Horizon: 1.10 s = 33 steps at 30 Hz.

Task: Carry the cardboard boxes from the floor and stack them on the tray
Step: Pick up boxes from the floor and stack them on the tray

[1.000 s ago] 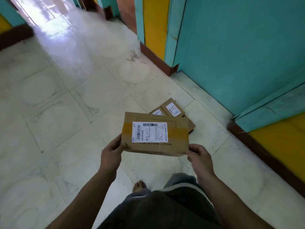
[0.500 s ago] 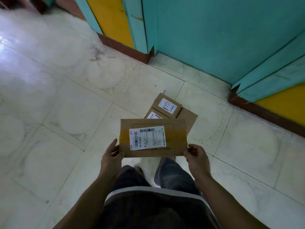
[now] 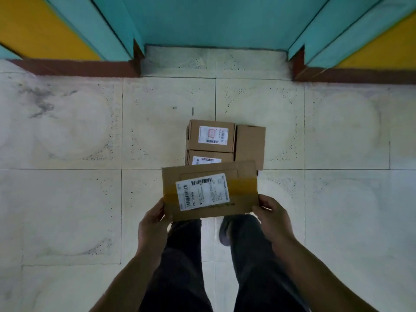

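Person stands over the tiled floor, flat cardboard box with a white barcode label held up in front of the legs, left hand gripping its left edge and right hand curled round the right lower corner. Three more cardboard boxes sit together on the floor just beyond it: top labelled box, second labelled box partly hidden behind the held one, plain box touching their right side. Teal door recess straight ahead.
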Tool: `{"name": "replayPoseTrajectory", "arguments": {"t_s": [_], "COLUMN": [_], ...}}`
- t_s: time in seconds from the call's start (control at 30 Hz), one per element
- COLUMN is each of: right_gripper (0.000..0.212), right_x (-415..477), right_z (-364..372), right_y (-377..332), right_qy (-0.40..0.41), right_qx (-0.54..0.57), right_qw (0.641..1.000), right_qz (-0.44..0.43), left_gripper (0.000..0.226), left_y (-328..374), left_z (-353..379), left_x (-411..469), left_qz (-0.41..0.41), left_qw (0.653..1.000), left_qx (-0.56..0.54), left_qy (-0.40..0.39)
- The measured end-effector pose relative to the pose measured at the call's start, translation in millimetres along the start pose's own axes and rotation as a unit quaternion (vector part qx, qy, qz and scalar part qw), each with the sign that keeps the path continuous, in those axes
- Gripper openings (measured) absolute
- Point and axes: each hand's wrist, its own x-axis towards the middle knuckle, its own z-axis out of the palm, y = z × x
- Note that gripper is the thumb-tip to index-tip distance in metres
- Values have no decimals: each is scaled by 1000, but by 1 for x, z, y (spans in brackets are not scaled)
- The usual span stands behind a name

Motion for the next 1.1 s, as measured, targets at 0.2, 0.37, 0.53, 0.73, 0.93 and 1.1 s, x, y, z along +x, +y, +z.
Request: {"name": "replayPoseTrajectory", "arguments": {"t_s": [0.2, 0.37, 0.53, 0.73, 0.93, 1.1], "right_gripper": [27, 24, 25, 28, 29, 28], "right_x": [73, 136, 168, 183, 188, 185], "right_z": [45, 72, 86, 96, 102, 105], "right_y": [12, 27, 35, 45, 50, 58], "right_qy": [-2, -7, -7, -20, -22, -16], "right_qx": [72, 79, 91, 88, 78, 66], "right_qw": [996, 996, 995, 995, 996, 997], "right_qz": [47, 44, 39, 40, 39, 30], "left_gripper": [41, 48, 48, 47, 45, 41], "left_y": [-12, -28, -38, -44, -49, -62], "left_z": [25, 54, 75, 87, 95, 96], "left_x": [100, 173, 212, 230, 239, 235], "left_qz": [9, 22, 29, 31, 57, 51], "left_qw": [999, 998, 997, 995, 992, 993], "left_qx": [41, 55, 68, 95, 115, 105], "left_qy": [-20, -32, -23, -11, 1, 1]}}
